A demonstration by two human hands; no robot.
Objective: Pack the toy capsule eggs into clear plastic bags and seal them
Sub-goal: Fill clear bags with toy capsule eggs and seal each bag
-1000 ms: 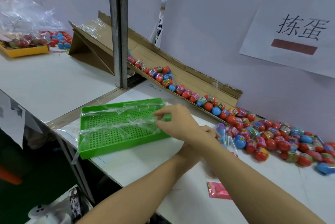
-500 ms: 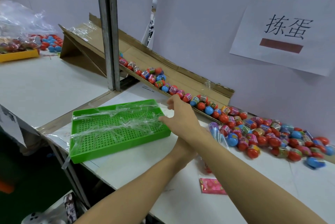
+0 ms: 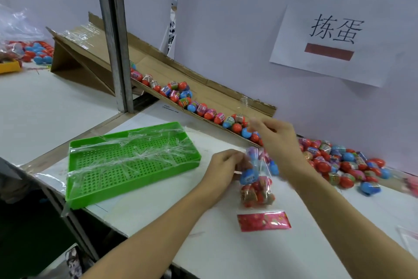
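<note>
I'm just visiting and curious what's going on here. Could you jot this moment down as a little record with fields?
Left hand: grips the clear bag of eggs
Right hand: raised above the bag, fingers curled, blurred
Green tray: left of the bag, plastic film across it
Cardboard chute: eggs lined along its lower edge
Loose eggs: heaped at right

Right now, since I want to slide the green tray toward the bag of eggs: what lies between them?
In the head view, only the left hand, gripping the bag of eggs; beyond the green tray the white table shows.
</note>
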